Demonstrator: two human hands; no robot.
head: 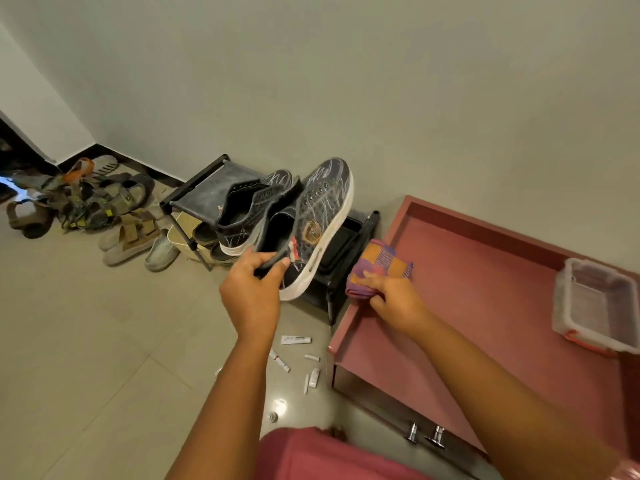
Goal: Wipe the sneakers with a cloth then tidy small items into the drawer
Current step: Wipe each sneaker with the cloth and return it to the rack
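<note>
My left hand (254, 285) grips the heel of a dark patterned sneaker (318, 216) with a white sole, tilted up above a black shoe rack (204, 190). Its twin sneaker (249, 209) sits on the rack's top shelf. My right hand (391, 294) holds a folded purple and orange checked cloth (381, 263) at the near left corner of the open pink drawer (485, 278). Several small white tubes and bottles (296, 355) lie scattered on the floor tiles in front of the drawer.
A clear plastic basket (595, 306) with a red rim stands inside the drawer at the right. Sandals and slippers (114, 209) are piled on the floor to the left of the rack. A plain wall runs behind everything.
</note>
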